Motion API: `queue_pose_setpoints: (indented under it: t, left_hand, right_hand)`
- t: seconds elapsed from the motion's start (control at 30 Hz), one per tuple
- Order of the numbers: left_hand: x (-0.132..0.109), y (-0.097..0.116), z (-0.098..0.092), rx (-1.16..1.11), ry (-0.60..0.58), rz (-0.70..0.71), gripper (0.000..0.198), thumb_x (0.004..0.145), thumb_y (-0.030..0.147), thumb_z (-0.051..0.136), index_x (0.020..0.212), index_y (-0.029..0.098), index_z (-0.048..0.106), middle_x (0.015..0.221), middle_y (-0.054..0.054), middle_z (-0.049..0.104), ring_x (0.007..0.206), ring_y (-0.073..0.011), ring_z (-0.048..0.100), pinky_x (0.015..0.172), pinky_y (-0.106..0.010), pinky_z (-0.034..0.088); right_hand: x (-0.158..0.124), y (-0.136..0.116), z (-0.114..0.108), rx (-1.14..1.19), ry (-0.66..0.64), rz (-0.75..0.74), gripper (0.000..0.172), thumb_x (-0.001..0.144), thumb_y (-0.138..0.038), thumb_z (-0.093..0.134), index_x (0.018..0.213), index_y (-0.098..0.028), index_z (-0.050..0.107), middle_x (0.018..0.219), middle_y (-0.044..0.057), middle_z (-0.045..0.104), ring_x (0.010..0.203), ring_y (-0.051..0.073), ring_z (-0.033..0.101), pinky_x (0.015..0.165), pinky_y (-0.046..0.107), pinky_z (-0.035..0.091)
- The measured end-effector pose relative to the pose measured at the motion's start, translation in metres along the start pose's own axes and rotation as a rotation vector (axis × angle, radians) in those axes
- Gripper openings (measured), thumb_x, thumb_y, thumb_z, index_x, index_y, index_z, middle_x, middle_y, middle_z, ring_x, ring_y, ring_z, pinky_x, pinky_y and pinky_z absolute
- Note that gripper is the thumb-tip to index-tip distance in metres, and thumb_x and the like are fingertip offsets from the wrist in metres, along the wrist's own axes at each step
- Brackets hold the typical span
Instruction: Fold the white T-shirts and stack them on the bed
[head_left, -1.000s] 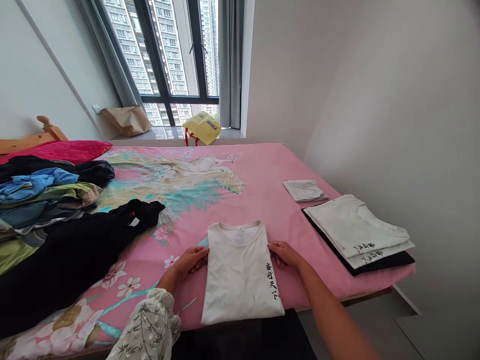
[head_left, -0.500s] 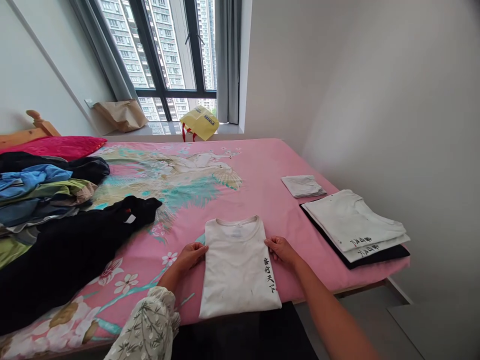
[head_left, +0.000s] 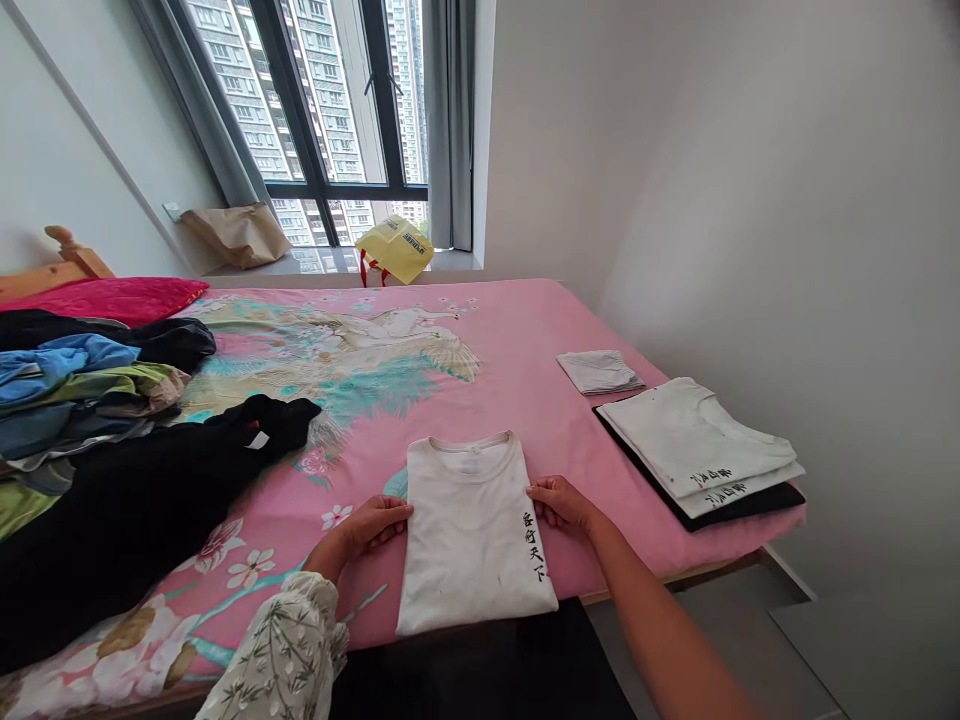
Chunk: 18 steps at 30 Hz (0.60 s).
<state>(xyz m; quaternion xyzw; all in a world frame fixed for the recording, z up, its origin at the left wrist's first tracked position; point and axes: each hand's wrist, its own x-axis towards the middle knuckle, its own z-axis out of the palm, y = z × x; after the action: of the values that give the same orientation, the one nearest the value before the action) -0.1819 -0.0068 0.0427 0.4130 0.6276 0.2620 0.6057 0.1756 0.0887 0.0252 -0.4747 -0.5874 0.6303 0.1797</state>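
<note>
A white T-shirt (head_left: 472, 540), folded into a rectangle with its neckline facing away, lies at the near edge of the pink bed sheet (head_left: 510, 350). Dark characters run down its right side. My left hand (head_left: 380, 522) pinches the left edge of the shirt between thumb and fingers. On the opposite edge, at nearly the same height, my right hand (head_left: 559, 502) pinches the cloth too. To the right is a stack of folded shirts (head_left: 697, 445), white ones over a black one. Behind that stack lies a smaller folded light grey cloth (head_left: 600, 371).
A black garment (head_left: 165, 500) spreads over the bed's left side, beside a heap of mixed clothes (head_left: 67, 375). A red pillow (head_left: 112, 298) lies behind them. On the window sill are a brown paper bag (head_left: 240, 235) and a yellow bag (head_left: 396, 250). A wall (head_left: 712, 200) rises at the right.
The view has shifted slightly. Both hands keep their pinch on the shirt's sides, with my left hand a touch lower; the shirt looks almost the same.
</note>
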Motion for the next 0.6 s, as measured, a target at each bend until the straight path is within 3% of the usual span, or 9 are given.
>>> queue_pose_setpoints:
  t: [0.13,0.3,0.47,0.6]
  left_hand:
    - [-0.003,-0.004,0.005,0.001,0.041,0.007,0.052,0.058,0.067,0.062,0.060,0.019,0.043,0.040,0.012,0.032,0.032,-0.0020,0.018,0.035,-0.021,0.008]
    - [-0.008,-0.008,0.006,0.013,0.012,0.023,0.052,0.062,0.068,0.058,0.057,0.018,0.046,0.039,0.010,0.034,0.031,-0.0027,0.021,0.035,-0.022,0.010]
    - [-0.011,-0.012,0.011,0.003,0.065,0.042,0.054,0.055,0.069,0.062,0.063,0.019,0.044,0.042,0.012,0.029,0.035,-0.0022,0.017,0.038,-0.022,0.007]
    - [-0.020,-0.011,0.015,0.000,0.023,0.039,0.053,0.064,0.071,0.052,0.059,0.020,0.043,0.038,0.011,0.027,0.032,-0.0032,0.015,0.038,-0.024,0.006]
  right_hand:
    - [0.001,0.006,-0.002,0.007,0.005,0.009,0.035,0.075,-0.050,0.054,0.061,-0.019,0.045,0.043,-0.006,0.048,0.030,0.005,0.036,0.030,0.018,0.022]
    - [-0.007,0.005,-0.004,-0.033,-0.108,0.050,0.040,0.074,-0.054,0.056,0.061,-0.017,0.051,0.044,-0.003,0.051,0.030,0.007,0.040,0.030,0.020,0.023]
    - [-0.019,0.007,0.005,-0.040,-0.025,0.052,0.039,0.077,-0.053,0.054,0.062,-0.019,0.044,0.042,-0.008,0.043,0.030,0.004,0.035,0.030,0.018,0.019]
    - [-0.024,0.008,0.006,-0.064,-0.050,0.047,0.045,0.078,-0.059,0.050,0.060,-0.018,0.047,0.040,-0.006,0.045,0.030,0.005,0.037,0.031,0.019,0.021]
